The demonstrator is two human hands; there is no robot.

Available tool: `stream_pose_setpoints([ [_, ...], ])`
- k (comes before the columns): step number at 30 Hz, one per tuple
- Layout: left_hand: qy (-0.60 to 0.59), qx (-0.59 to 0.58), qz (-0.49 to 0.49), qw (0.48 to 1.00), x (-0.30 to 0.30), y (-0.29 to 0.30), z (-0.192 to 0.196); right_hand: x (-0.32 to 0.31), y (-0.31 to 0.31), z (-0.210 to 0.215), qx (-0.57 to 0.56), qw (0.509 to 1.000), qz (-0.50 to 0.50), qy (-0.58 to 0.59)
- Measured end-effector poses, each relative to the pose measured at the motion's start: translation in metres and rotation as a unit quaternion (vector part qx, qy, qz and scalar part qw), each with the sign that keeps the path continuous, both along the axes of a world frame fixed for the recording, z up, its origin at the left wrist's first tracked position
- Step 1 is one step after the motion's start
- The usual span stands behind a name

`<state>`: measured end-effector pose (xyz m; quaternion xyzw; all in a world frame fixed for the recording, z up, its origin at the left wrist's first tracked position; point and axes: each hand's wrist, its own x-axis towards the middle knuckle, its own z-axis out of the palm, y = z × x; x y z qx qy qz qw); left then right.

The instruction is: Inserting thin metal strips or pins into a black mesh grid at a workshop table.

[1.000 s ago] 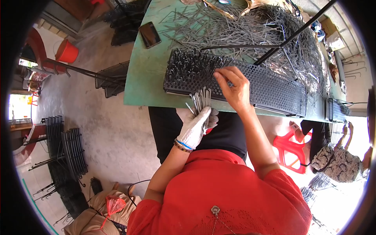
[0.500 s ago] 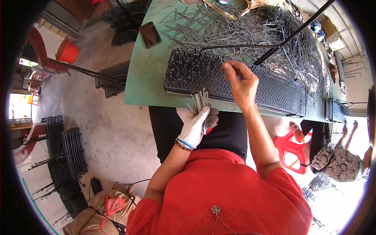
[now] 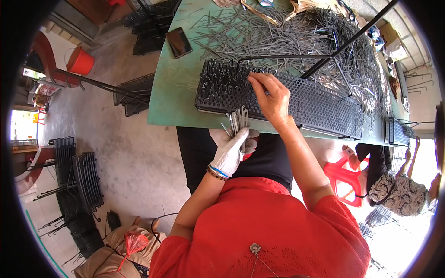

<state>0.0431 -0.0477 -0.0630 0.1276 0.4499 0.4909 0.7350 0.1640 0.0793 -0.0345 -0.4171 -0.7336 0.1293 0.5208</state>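
My left hand (image 3: 229, 155), in a white glove, is closed around a bundle of thin grey metal hooks (image 3: 238, 118) just off the table's near edge. Their bent ends point up and away from me. A long black perforated metal block (image 3: 322, 105) lies along that edge. Many hooks (image 3: 221, 79) stand upright in the holes of its left part, while the holes farther right show bare. Over the boundary between the two is my bare right hand (image 3: 274, 101), thumb and forefinger pinched together. Whatever that pinch holds is too small or hidden to make out.
Loose metal rods (image 3: 264, 37) are heaped across the green table (image 3: 169, 99). A phone (image 3: 179, 42) lies at its left side. A black metal frame (image 3: 345, 46) slants over the block. Another person (image 3: 401, 192) is at the right, near a red stool (image 3: 343, 173).
My right hand has shifted left along the perforated block, closer to the standing hooks. My left hand stays nearly in place with its bundle.
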Motion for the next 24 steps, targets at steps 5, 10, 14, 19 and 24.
stream_pose_setpoints([
  [5, 0.01, 0.007, -0.007, 1.0, -0.001, 0.0, 0.0, -0.002, -0.001, 0.0, 0.007, 1.0, -0.003, 0.008],
  [10, 0.017, 0.021, -0.01, 1.0, -0.001, -0.002, -0.004, -0.002, -0.001, 0.0, 0.018, 1.0, -0.004, 0.006],
  [14, 0.02, 0.008, -0.013, 1.0, -0.002, -0.001, -0.002, 0.001, 0.003, -0.012, 0.055, 0.997, 0.005, -0.059],
  [19, -0.008, 0.001, -0.023, 1.0, -0.003, -0.001, -0.004, 0.003, -0.004, -0.016, 0.058, 0.991, 0.013, -0.117],
  [24, -0.025, 0.024, -0.021, 0.999, -0.004, -0.003, -0.003, 0.004, -0.013, -0.007, -0.003, 0.998, -0.001, -0.056],
])
